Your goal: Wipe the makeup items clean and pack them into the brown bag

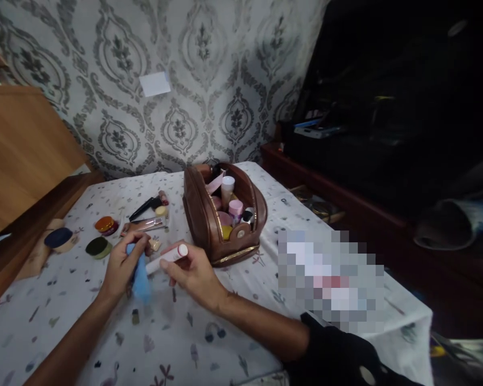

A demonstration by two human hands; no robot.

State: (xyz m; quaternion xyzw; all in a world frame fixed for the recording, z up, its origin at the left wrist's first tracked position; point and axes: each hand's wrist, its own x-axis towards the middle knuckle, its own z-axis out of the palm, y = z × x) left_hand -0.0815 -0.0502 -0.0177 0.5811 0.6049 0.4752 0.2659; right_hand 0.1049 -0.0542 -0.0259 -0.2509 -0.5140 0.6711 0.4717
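My left hand (123, 262) is closed on a blue cloth (142, 284), whose lower end hangs blurred over the table. Between the thumb and fingers of my right hand (199, 276) is a slim white tube (167, 260) with a reddish ring near its rounded end. The tube's lower end meets the cloth. Just beyond my right hand stands a brown toiletry bag (201, 214), unzipped. In it are a white-capped bottle (227, 190), a pink-lidded jar (235, 210) and several other cosmetics, partly hidden by the bag's walls.
Left of the bag lie an orange-lidded jar (106, 224), a green-lidded jar (98, 247), a dark-lidded jar (58, 238), a black tube (141, 208) and a clear packet (148, 224). A wooden cabinet (24, 155) borders the left. A pixelated patch covers the table's right side.
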